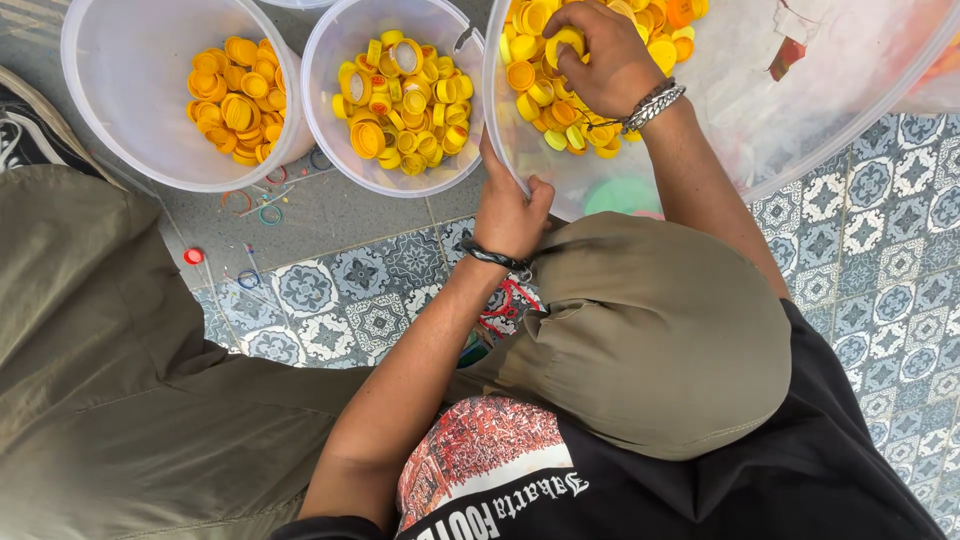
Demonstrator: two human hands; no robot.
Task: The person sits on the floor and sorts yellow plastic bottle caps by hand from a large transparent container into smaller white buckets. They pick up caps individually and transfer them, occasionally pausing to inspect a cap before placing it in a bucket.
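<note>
**Yellow caps, one hand in the tub**

So the yellow cap [563, 42] sits on top of the heap in the big clear tub [800, 130], pinched under the right hand [605, 60], whose fingers are curled down around it, closed on that one cap as far as I can tell. The left hand [510, 210] is clamped on the tub's near rim, thumb outside, fingers hooked over the edge.

Further out to the left are two smaller buckets: the middle bucket [330, 120] with a yellow and orange mix, and the left bucket [100, 130] with mostly orange caps. Loose plastic rings [268, 213] and a red cap [193, 256] lie on the tiled floor [880, 250].

Risk-wise, I'd say the tub looks tilted toward the knee, so if that rim grip slips the heap could slide out. A pinched cap could also pop loose.
</note>
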